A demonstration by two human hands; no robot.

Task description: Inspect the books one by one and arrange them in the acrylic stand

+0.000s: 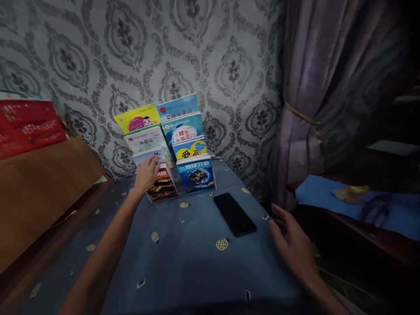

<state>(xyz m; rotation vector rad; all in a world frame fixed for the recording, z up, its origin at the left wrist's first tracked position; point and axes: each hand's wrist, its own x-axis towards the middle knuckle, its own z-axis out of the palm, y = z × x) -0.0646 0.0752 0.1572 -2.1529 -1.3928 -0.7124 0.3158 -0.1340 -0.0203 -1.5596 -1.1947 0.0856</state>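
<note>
Children's books stand in two stepped columns at the back of the cloth-covered table (pixel 197 262). My left hand (pixel 147 174) reaches to the left column, fingers stretched over the front of a pale grey-blue book (pixel 139 158). Just below and partly behind that hand is a red and dark book (pixel 164 186). Whether the fingertips press on a cover cannot be made out. In front of the right column stands a blue book with a globe on it (pixel 197 176). Over the table's right edge, my right hand (pixel 292 238) is open and holds nothing. Closest to it lies a black phone (pixel 234 214).
A red basket (pixel 29 127) sits on a brown wooden box (pixel 49 188) at the left. Patterned wallpaper rises behind the books. At the right hangs a tied curtain (pixel 308 87), with a blue cloth (pixel 315 192) on a lower surface beyond it.
</note>
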